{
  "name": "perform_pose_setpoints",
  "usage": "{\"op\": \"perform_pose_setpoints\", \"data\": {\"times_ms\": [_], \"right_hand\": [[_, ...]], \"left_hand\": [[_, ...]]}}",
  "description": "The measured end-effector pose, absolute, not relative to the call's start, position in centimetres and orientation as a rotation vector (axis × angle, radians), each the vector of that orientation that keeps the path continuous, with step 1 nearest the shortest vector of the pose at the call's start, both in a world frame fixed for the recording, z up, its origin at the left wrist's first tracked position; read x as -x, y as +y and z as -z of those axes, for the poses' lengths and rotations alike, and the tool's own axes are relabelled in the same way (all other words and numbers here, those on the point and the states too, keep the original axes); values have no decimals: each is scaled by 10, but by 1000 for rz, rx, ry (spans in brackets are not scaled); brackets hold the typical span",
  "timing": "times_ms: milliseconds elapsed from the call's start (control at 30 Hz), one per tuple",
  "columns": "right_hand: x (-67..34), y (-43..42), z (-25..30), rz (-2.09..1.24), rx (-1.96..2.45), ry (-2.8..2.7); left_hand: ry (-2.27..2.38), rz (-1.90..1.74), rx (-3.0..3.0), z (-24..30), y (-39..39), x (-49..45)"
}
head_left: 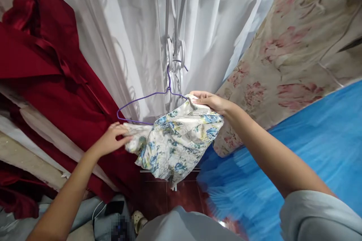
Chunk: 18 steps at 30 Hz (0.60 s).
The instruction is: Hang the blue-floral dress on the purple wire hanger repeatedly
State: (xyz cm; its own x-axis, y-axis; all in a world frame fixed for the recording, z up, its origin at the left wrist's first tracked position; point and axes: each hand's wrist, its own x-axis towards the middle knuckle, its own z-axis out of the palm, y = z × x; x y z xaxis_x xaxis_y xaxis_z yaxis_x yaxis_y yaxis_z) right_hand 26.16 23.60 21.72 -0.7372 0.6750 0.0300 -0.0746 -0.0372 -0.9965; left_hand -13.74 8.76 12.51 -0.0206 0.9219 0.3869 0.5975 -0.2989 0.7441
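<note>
A purple wire hanger (pixel 141 98) hangs by its hook from a white metal rack (pixel 169 50). Its right arm runs into a white floral top (pixel 178 139) with blue flowers, while the left arm of the hanger is bare. My right hand (pixel 210 101) grips the garment's upper right edge, fingers closed over the cloth near the hanger's end. On the other side, my left hand (pixel 115 137) pinches the garment's left edge, just below the bare left end of the hanger.
Dark red garments (pixel 53 60) hang at the left. At the right are a cream floral cloth (pixel 283 52) and a fluffy blue fabric (pixel 296 150). A white curtain (pixel 132 37) hangs behind the rack. Below lie red floor tiles (pixel 158 195) and grey cushioned furniture (pixel 104 214).
</note>
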Motion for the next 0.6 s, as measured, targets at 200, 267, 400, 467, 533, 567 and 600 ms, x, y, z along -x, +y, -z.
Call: {"op": "perform_pose_setpoints", "data": {"times_ms": [200, 267, 400, 467, 533, 567, 600], "right_hand": [[-260, 237, -219, -1823, 718, -1682], [-260, 236, -218, -1823, 732, -1681], [-267, 233, -206, -1704, 795, -1722], [-277, 225, -194, -1512, 844, -1760], [-291, 212, -178, -1292, 874, -1802], [-298, 204, -170, -1192, 888, -1818], [-305, 197, -162, -1105, 904, -1823]], "left_hand": [[1830, -1176, -2547, -194, 126, 165], [1703, -1270, -2564, -212, 128, 146], [1414, -1331, -2499, -220, 132, 91], [1448, -1389, -2466, -212, 136, 75], [1607, -1547, -2361, -200, 140, 72], [1694, -1600, -2292, -194, 141, 74], [1770, -1619, -2236, -189, 142, 77]]}}
